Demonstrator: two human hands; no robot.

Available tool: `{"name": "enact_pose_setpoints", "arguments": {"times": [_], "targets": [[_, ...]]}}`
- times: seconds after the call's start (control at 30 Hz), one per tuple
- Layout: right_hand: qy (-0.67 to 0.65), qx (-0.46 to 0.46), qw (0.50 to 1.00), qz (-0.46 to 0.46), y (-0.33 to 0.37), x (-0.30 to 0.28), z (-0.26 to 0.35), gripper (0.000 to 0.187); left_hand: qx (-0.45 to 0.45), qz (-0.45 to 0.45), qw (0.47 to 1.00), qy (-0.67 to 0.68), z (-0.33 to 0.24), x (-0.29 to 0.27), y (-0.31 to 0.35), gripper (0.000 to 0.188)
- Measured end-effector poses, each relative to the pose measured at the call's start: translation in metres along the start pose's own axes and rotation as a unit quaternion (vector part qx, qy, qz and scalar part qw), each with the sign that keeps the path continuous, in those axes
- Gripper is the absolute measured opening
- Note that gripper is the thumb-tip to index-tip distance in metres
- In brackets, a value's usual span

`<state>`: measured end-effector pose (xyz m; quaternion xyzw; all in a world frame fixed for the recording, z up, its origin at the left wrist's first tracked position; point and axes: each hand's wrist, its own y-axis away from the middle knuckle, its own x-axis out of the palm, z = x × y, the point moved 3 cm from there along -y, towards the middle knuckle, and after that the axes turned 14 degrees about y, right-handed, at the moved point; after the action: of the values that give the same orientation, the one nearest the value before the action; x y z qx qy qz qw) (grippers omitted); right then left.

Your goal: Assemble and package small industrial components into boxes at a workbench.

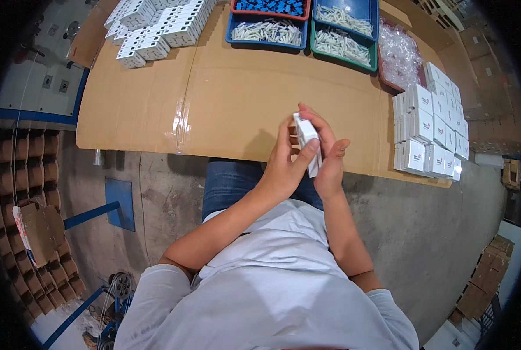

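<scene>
Between my hands, over the front edge of the cardboard-covered table, a small white box is held upright and a little tilted. My left hand is closed round its left side, with the thumb lying across the face. On the other side my right hand cups the box, its fingers curling over the far end and its thumb sticking out. My palms and fingers hide part of the box.
White boxes stand stacked at the table's right edge; more white boxes cover the far left. Along the back are a blue tray and a green tray of white pieces, blue parts and clear plastic packs.
</scene>
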<state>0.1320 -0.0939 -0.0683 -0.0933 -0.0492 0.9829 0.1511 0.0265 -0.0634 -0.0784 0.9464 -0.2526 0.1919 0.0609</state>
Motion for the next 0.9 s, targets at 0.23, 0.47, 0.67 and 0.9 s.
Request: {"name": "enact_pose_setpoints", "arguments": {"times": [0.23, 0.47, 0.67, 0.9], "targets": [[0.008, -0.036, 0.999, 0.031, 0.004, 0.015, 0.009, 0.108, 0.004, -0.003, 1.000, 0.016, 0.013, 0.001, 0.003, 0.061], [0.018, -0.051, 0.998, 0.030, 0.004, 0.017, 0.010, 0.112, 0.021, -0.030, 0.997, 0.072, 0.017, 0.014, 0.004, 0.059], [0.049, -0.013, 0.998, 0.031, 0.002, 0.016, 0.015, 0.121, 0.011, -0.038, 0.993, 0.111, 0.016, 0.015, 0.002, 0.060], [-0.055, -0.021, 0.997, 0.044, 0.003, 0.005, 0.017, 0.109, -0.134, -0.069, 0.967, 0.207, 0.020, -0.002, -0.004, 0.065]]}}
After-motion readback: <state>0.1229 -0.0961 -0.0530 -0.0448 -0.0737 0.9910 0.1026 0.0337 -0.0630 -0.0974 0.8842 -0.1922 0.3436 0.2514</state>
